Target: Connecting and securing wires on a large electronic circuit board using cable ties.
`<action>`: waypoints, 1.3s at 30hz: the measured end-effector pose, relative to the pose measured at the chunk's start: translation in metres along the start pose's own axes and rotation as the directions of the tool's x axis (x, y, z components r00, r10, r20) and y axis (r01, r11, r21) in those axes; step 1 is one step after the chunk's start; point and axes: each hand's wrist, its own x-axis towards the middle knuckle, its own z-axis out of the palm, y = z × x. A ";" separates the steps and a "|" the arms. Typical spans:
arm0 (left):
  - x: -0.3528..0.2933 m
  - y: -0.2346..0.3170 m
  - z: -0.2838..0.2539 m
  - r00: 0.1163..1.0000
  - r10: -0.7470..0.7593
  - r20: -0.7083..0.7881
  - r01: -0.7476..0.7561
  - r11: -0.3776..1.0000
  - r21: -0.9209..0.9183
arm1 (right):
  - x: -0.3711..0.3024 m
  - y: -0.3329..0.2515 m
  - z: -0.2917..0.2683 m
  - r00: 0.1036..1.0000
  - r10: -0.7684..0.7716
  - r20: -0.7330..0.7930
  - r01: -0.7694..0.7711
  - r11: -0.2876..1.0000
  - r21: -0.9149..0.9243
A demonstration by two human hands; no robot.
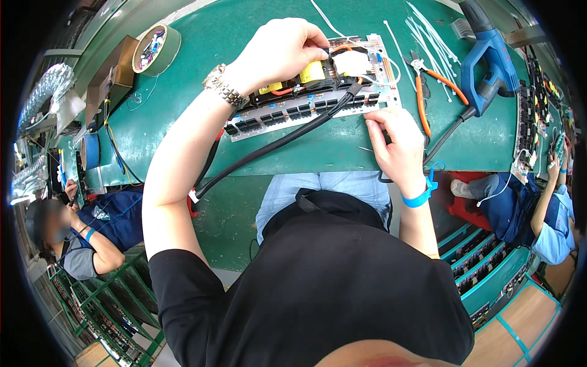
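A long circuit board (244, 134) with black parts along its near edge lies in front of me on the green table. My left hand (287, 52) reaches over it, fingers pinched at a spot beside a yellow-wrapped component (312, 72); what is between the fingertips is hidden. Right of that spot sits a white-covered part (351, 63). A thick black cable (263, 150) runs from the board toward the lower left, beneath my left forearm. My right hand (397, 140) is at the board's near right corner, its fingers curled in; anything they hold cannot be made out.
Orange-handled cutters (420, 101), white cable ties (433, 46) and a blue heat gun (483, 64) lie to the right. At far left are a round tub (173, 46), cardboard box (126, 61) and blue tape roll (90, 151). Co-workers sit at both sides.
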 end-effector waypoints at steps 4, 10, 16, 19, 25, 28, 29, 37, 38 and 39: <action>-0.001 0.006 -0.007 1.000 -0.004 0.021 0.004 1.000 0.026 | 0.000 0.000 -0.001 1.000 0.005 0.010 -0.005 1.000 -0.006; -0.001 0.003 -0.012 0.998 0.025 0.059 -0.030 0.996 0.086 | 0.000 -0.001 -0.001 1.000 -0.001 0.004 0.001 1.000 0.005; 0.003 -0.004 -0.007 0.997 -0.023 0.080 0.033 0.992 -0.123 | 0.000 0.000 0.000 1.000 -0.006 0.005 0.006 1.000 0.002; 0.003 0.000 -0.010 0.997 -0.005 0.082 0.013 0.994 -0.106 | -0.001 0.000 0.000 1.000 0.002 0.001 -0.002 1.000 0.006; -0.004 -0.005 -0.008 0.999 0.053 0.006 -0.053 0.999 0.010 | 0.000 0.000 0.001 1.000 0.003 -0.011 -0.003 1.000 0.026; -0.008 -0.006 -0.003 0.995 0.095 -0.039 -0.092 0.993 0.075 | 0.000 0.000 0.001 1.000 -0.002 -0.003 0.002 1.000 0.016; -0.009 -0.006 -0.002 0.990 0.131 -0.051 -0.126 0.988 0.091 | 0.000 0.000 0.000 1.000 -0.004 0.000 0.004 1.000 0.006; -0.002 -0.006 -0.007 0.998 -0.011 0.056 0.015 0.997 -0.075 | 0.002 0.001 0.001 1.000 -0.024 -0.007 0.024 1.000 0.005; -0.002 -0.006 -0.008 0.997 -0.031 0.077 0.039 0.994 -0.101 | 0.001 0.000 0.001 1.000 -0.029 -0.005 0.029 1.000 0.004; -0.001 -0.004 -0.009 0.997 -0.030 0.076 0.038 0.994 -0.099 | 0.002 0.001 0.001 0.999 -0.036 -0.004 0.036 0.999 0.003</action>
